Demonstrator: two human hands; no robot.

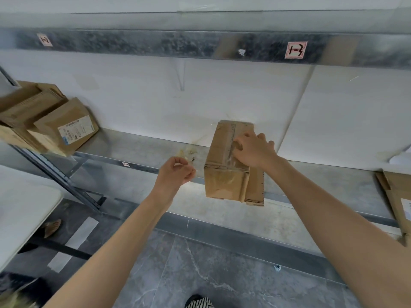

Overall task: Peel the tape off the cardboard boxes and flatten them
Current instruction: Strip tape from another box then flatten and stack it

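Observation:
A brown cardboard box lies on the metal shelf, its near end hanging over the shelf's front edge. Clear tape runs along the seam on its top. My right hand rests on the box top, its fingers curled at the tape over the seam. My left hand hovers to the left of the box, apart from it, with thumb and fingers pinched together; whether a scrap of tape is between them is unclear. A crumpled wad of clear tape lies on the shelf beyond my left hand.
A pile of cardboard boxes sits at the shelf's left end. Flattened cardboard lies at the right edge. Above runs an upper shelf beam with labels. A white table stands at the lower left, over grey floor.

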